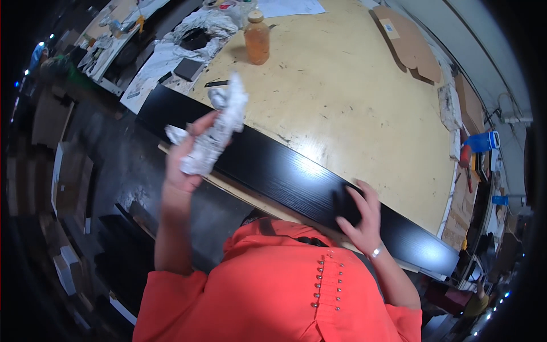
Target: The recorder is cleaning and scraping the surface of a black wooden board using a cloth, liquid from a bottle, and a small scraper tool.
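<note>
A long black board (285, 174) with a glossy wood-grain face lies along the near edge of the worktable. My left hand (191, 151) is closed around a crumpled white rag (213, 139), raised over the board's left part. The rag's upper end is blurred. Over the right part of the board, my right hand (363, 215) has its fingers spread and holds nothing. Its fingertips are at the board's far edge; whether they press on it I cannot tell. Beyond the rag stands a capped bottle (257, 43) of orange-brown liquid.
The worktable (342, 108) has a pale, stained top. A dark block (188, 69) and stained white cloths (213, 28) sit at its far left. A brown shaped panel (407, 43) lies at the far right, with a blue container (481, 141) beyond the right edge. Dark boards (122, 256) stand at lower left.
</note>
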### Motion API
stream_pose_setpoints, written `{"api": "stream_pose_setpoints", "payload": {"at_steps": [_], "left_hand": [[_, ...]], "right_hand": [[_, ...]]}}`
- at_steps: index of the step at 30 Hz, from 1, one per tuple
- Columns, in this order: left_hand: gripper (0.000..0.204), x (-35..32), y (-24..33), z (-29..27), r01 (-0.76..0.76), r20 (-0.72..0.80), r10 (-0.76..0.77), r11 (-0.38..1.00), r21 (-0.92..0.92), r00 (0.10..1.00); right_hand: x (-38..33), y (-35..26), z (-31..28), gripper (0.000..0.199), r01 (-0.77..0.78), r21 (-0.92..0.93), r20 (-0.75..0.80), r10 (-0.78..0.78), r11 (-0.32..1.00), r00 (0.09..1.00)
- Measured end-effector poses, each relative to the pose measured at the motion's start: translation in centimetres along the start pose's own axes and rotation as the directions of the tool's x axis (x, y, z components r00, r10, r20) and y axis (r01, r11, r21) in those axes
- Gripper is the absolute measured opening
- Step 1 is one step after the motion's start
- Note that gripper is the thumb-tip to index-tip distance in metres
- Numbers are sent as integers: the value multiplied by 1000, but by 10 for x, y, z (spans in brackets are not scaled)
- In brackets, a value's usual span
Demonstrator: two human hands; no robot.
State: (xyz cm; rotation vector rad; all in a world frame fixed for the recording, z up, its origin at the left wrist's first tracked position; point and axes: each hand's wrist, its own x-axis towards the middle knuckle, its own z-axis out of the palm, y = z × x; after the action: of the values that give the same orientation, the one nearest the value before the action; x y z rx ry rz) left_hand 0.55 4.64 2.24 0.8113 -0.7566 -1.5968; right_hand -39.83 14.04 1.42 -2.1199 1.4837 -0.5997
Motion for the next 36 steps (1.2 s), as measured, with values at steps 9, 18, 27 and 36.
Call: {"api": "stream_pose_setpoints", "payload": {"at_steps": [9,18,27,36], "left_hand": [[46,-15,-47,68,152,220,-186,975,160,958],[8,-10,-68,88,-249,53,287,708,661,957],[13,-5,-62,69,-80,-115,102,980,182,988],[8,1,-52,46,-240,-252,296,943,231,921]], "right_hand": [[112,-68,48,34,-280,948,312,248,-153,917],[118,-60,46,16,-107,957,54,199,268,979],[135,-71,40,28,-158,980,178,185,-118,966],[177,-71,50,34,-268,963,263,246,-11,933]]}}
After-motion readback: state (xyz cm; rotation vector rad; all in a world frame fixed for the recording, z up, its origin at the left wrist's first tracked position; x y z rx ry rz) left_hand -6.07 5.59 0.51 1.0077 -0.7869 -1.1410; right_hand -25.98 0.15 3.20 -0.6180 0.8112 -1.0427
